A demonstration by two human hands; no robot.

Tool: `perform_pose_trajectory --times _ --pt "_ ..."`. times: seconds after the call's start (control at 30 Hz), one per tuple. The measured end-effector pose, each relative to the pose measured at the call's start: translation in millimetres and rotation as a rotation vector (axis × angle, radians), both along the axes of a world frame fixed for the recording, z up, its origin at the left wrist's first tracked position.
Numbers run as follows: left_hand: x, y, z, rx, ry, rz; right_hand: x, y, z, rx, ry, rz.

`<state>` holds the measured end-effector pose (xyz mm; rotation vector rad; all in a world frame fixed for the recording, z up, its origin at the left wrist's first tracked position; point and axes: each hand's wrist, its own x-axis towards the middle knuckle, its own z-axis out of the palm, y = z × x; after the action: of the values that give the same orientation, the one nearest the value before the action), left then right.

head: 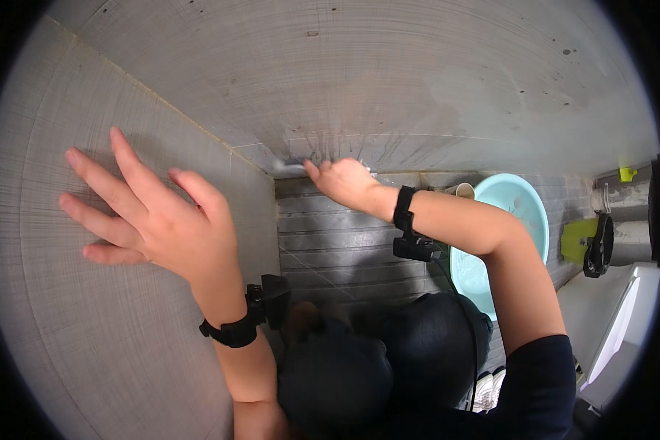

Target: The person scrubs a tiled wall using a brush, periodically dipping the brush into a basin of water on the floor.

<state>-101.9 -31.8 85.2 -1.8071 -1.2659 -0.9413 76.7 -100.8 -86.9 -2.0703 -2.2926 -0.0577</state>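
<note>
My right hand (344,179) grips a slim white tool (292,166) at the foot of the grey wall ahead (330,93), close to the corner. The tool's end is blurred, so its exact kind cannot be told. Dark wet streaks run up the wall just above that hand. On the left, my left hand (181,231) is spread over the grey tiled side wall (115,341) with its fingers apart, holding nothing. Each wrist wears a black strap with a small device.
A light-blue plastic basin (520,192) with water stands on the grooved grey floor (330,220), right of my knees. Beside it is a beige cup (465,191). Farther right are a yellow-green bin (578,240), pipes (630,239) and a white fixture (610,324). A cable hangs from my right wrist.
</note>
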Motion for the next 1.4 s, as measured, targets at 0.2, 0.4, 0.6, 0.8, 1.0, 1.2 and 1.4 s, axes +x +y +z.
perform_pose_trajectory --times 0.2,0.4,0.6,0.8,1.0,1.2,1.4 --pt "-8 1 -2 0.007 0.035 0.065 -8 11 28 0.228 0.180 -0.004" --pt "-13 4 -1 0.033 0.055 0.053 -28 35 80 0.699 0.280 0.000" --pt "-6 2 1 0.011 0.068 0.092 -16 22 -4 0.322 0.288 -0.045" --pt "-8 0 3 -0.005 0.021 0.029 -13 24 37 0.480 0.319 0.001" --pt "-5 3 1 0.026 0.053 0.014 6 4 -21 0.223 0.173 -0.056" --pt "-5 2 0 -0.009 0.025 0.059 15 -12 32 0.357 0.112 -0.040" --pt "-8 4 -1 0.020 0.017 0.014 21 -15 42 0.426 0.209 -0.092"
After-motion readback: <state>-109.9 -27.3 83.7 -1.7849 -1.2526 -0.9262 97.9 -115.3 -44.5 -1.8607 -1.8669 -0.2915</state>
